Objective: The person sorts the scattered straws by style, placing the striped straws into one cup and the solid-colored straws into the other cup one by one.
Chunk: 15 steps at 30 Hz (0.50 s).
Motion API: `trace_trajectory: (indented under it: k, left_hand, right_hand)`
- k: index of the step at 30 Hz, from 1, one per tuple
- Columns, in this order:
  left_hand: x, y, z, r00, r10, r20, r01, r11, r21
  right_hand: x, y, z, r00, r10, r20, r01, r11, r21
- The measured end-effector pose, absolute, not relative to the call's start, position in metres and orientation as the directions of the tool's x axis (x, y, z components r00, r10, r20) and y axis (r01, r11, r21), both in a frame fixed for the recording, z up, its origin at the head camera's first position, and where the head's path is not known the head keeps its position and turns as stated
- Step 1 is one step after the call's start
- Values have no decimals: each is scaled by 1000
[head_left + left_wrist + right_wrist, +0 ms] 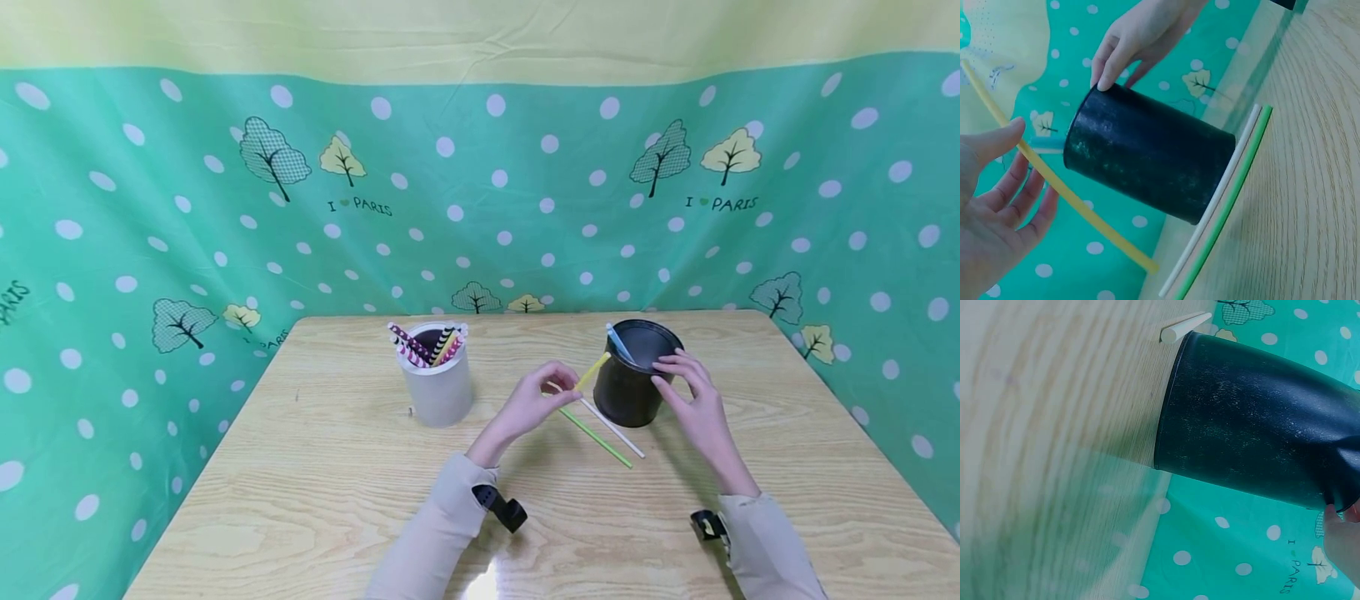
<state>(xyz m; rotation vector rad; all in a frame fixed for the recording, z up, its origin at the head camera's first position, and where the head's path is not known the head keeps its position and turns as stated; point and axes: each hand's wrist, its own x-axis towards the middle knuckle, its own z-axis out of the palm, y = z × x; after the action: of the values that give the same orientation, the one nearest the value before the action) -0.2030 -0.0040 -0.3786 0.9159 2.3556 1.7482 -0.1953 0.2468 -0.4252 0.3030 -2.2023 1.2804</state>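
Note:
Between thumb and fingers, my left hand (536, 400) pinches a yellow straw (594, 371), held tilted in front of a black cup (626, 398). The right hand (699, 404) grips the rim of that cup at its right side; only part of this hand shows in the right wrist view. A blue straw (618, 342) leans inside the cup against its left rim. On the table beside the cup's base lie a white straw (1210, 203) and a green straw (1225, 206), side by side. The cup stands upright.
To the left stands a white cup (438, 398) holding several patterned straws (420, 343). The wooden table (322, 467) is bordered at the back and sides by a green dotted cloth (345, 275).

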Motion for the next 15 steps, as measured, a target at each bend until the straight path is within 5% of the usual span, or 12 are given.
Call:
trace_trajectory:
  k: [15]
  left_hand:
    - [-203, 1, -360, -889, 343, 303, 327, 13, 945]
  right_hand:
    - [-194, 247, -425, -819, 83, 568, -449, 524, -724]
